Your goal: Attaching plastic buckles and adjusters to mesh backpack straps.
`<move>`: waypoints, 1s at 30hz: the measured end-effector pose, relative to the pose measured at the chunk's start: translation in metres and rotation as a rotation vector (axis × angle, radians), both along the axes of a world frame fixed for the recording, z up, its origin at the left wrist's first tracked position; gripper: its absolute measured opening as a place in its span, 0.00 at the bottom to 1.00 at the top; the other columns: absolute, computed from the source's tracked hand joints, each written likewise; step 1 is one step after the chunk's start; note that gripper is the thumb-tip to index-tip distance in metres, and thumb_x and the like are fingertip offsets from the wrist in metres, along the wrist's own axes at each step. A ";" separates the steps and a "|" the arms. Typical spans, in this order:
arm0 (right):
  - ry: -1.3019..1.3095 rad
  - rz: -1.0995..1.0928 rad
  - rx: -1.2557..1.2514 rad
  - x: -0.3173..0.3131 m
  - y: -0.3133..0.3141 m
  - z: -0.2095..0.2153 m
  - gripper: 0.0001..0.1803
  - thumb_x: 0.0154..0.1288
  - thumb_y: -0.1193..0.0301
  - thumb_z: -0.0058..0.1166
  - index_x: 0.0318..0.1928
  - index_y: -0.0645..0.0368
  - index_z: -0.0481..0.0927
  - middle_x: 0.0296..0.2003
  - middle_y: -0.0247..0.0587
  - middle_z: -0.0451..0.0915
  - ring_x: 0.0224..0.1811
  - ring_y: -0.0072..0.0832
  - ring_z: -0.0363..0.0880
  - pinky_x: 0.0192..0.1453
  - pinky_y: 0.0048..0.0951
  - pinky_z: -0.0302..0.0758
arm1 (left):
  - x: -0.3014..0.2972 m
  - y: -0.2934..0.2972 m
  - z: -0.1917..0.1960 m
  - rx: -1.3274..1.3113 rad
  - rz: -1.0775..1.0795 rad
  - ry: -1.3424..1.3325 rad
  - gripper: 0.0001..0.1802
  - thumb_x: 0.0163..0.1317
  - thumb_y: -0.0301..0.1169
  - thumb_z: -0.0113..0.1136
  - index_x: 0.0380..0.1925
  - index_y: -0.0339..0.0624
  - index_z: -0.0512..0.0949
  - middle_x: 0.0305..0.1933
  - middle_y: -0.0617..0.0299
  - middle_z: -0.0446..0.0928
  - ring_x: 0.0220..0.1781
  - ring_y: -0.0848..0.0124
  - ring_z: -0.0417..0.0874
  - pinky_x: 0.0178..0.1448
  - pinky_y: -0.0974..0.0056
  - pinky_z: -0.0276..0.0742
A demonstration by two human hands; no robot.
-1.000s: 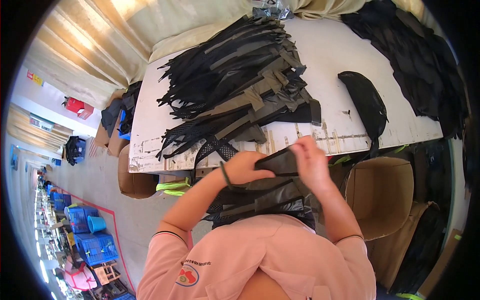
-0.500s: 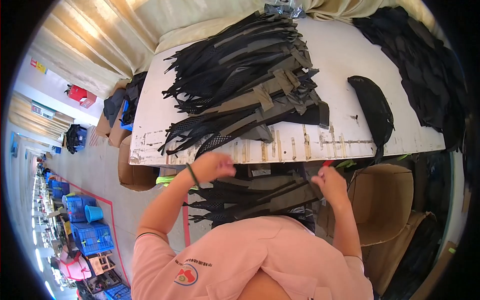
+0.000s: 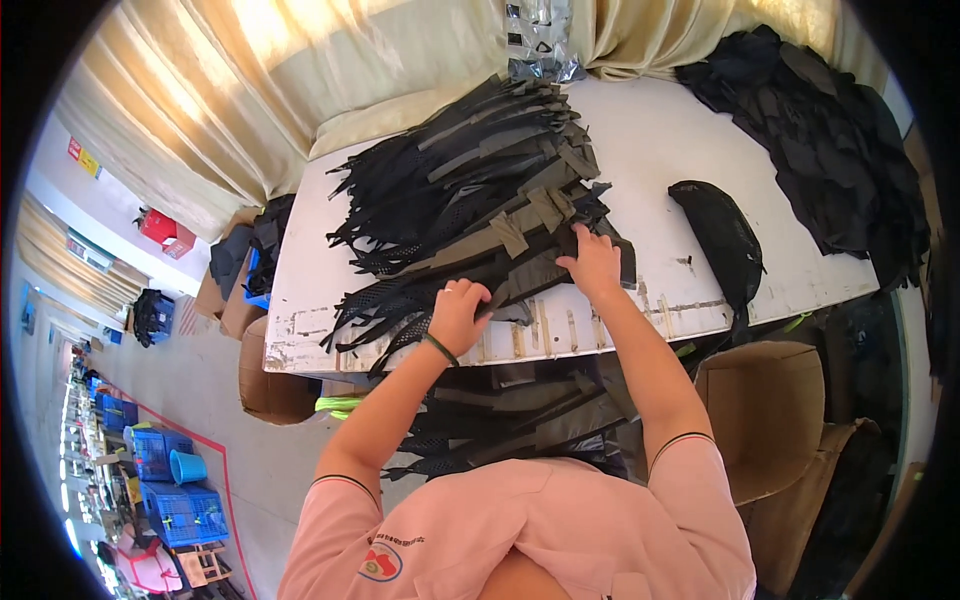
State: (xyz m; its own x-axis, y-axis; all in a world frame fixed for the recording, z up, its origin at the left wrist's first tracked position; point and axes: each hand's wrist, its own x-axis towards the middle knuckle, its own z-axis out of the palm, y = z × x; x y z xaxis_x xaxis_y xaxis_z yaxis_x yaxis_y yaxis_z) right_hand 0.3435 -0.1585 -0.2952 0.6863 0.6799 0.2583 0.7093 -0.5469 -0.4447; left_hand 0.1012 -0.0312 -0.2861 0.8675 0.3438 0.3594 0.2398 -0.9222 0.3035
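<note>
From my feed, the left hand [image 3: 460, 312], curled, and the right hand [image 3: 595, 264], spread, have moved up onto the black mesh-ended fabric strips [image 3: 450, 215], upper centre, shifting handling to the white table [image 3: 635, 125]; whether either grips, I cannot tell

The near edge of a layered pile of long black mesh-and-fabric strips [image 3: 470, 190] is touched by the bare left hand [image 3: 460, 315] and the bare right hand [image 3: 595, 262], while a black half-moon-shaped fabric piece [image 3: 722, 240] is laid to the latter's right, on a scuffed white tabletop [image 3: 635, 125].
</note>
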 end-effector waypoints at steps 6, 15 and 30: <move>0.061 0.139 0.301 -0.012 -0.029 0.005 0.17 0.55 0.78 0.53 0.47 0.56 0.72 0.37 0.46 0.78 0.39 0.45 0.76 0.45 0.43 0.72 | -0.013 -0.020 0.034 -0.180 -0.016 -0.095 0.26 0.48 0.34 0.71 0.47 0.43 0.74 0.51 0.50 0.71 0.53 0.51 0.71 0.57 0.54 0.68; 0.063 0.305 0.423 -0.098 -0.091 0.033 0.21 0.54 0.80 0.55 0.50 0.57 0.72 0.34 0.47 0.74 0.34 0.48 0.76 0.37 0.41 0.74 | 0.035 -0.066 0.024 -0.450 -0.248 -0.014 0.10 0.56 0.31 0.62 0.37 0.41 0.78 0.34 0.51 0.80 0.36 0.52 0.80 0.41 0.55 0.75; 0.652 0.099 0.536 -0.056 -0.066 0.006 0.13 0.61 0.67 0.56 0.23 0.60 0.74 0.19 0.35 0.72 0.20 0.21 0.67 0.25 0.29 0.64 | 0.047 -0.075 0.031 -0.251 -0.384 -0.206 0.07 0.53 0.28 0.64 0.30 0.41 0.76 0.27 0.55 0.74 0.32 0.52 0.76 0.36 0.55 0.70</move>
State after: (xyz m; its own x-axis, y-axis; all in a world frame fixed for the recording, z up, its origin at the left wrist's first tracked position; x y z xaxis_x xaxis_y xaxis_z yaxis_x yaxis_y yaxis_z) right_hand 0.2877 -0.2243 -0.2895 0.7536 0.6432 0.1359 0.2543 -0.0946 -0.9625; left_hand 0.1479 -0.1066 -0.2553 0.8682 0.1115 0.4835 -0.1908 -0.8245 0.5327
